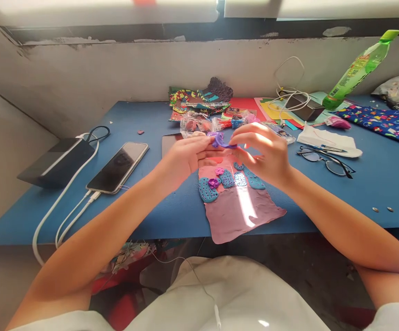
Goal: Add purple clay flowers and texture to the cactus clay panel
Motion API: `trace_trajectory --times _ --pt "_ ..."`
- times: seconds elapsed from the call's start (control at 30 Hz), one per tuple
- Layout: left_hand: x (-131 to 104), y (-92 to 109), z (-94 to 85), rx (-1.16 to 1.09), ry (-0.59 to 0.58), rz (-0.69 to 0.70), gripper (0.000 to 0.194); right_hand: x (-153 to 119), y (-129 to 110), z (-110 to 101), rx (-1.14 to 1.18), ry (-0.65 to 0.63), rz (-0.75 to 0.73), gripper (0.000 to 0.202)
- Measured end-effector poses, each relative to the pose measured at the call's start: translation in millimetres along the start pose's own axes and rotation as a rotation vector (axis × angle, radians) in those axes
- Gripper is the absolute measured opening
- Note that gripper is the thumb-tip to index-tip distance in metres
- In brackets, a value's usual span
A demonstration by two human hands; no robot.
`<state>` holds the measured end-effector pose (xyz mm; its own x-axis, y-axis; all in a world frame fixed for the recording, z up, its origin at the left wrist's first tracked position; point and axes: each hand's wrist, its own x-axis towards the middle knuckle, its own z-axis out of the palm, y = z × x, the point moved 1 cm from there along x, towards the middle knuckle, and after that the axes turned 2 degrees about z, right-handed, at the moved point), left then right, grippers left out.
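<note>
Between my two hands is a curled strip of purple modelling clay (220, 139). My left hand (188, 154) pinches its left end between thumb and fingers. The fingertips of my right hand (263, 149) close on its right end. Below them, a flat clay sheet (234, 216), pink at the top and mauve at the bottom, lies near the table's front edge. On it sit several blue dotted clay pieces (208, 190), a purple clay flower (213, 183) and a pink clay flower (219, 171). My hands partly hide the sheet's upper part.
A phone (118, 168) with white cables and a black box (57, 161) stand left. Behind my hands are plastic-wrapped clay packets (195, 124) and coloured papers (268, 110). To the right are glasses (325, 161), a white cloth (330, 141), a green bottle (361, 69) and a patterned pouch (378, 120).
</note>
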<state>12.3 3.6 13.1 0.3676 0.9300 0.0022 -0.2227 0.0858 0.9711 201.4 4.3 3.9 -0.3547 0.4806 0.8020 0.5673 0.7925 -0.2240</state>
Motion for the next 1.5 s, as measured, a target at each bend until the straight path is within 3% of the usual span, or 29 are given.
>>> trace_trajectory --times 0.1,0.17,0.3,0.47,0.63,0.77,0.83,0.93,1.0,1.07,1.27,1.5 --pt "-5.6 -3.9 3.1 0.068 -0.163 -0.022 0.018 -1.5 -2.8 3.9 -0.001 -0.020 -0.020 0.009" --pt "-6.6 -6.8 2.3 0.114 -0.177 -0.001 0.021 -2.7 -2.2 6.2 0.021 -0.064 -0.015 0.016" --pt "-2.2 -10.0 -2.8 0.201 -0.070 0.034 0.025 -4.5 -3.0 7.4 0.075 -0.115 -0.045 0.015" --pt "3.2 -4.3 -8.8 0.278 0.099 0.109 0.020 -1.7 -0.3 4.6 -0.002 -0.026 0.060 0.008" --pt "6.5 1.1 -11.3 0.154 0.199 0.087 0.011 0.4 16.5 3.2 -0.086 0.116 0.167 0.004" --pt "8.0 2.9 -11.6 0.043 0.244 0.126 0.011 0.4 13.3 1.1 -0.022 0.152 0.099 0.006" --pt "7.1 2.3 -10.0 -0.003 0.196 0.136 0.014 -0.3 5.4 1.1 0.009 0.109 0.010 0.005" --pt "3.6 -1.3 -5.0 -0.007 0.024 0.094 0.017 -2.8 -3.3 3.6 0.055 0.021 -0.080 0.009" --pt "1.3 -4.6 -1.9 0.046 -0.097 0.060 0.021 -5.0 -3.5 6.1 0.052 -0.012 -0.076 0.019" --pt "0.3 -7.6 -0.9 0.118 -0.146 0.049 0.025 -6.9 -0.8 8.2 0.002 -0.022 -0.056 0.025" --pt "3.6 -11.0 -3.4 0.216 -0.043 0.085 0.019 -6.1 -1.6 8.9 0.004 -0.042 -0.077 0.011" --pt "3.7 -3.6 -3.5 0.183 0.152 0.120 0.009 -0.3 10.9 5.5 -0.028 0.059 0.164 0.014"
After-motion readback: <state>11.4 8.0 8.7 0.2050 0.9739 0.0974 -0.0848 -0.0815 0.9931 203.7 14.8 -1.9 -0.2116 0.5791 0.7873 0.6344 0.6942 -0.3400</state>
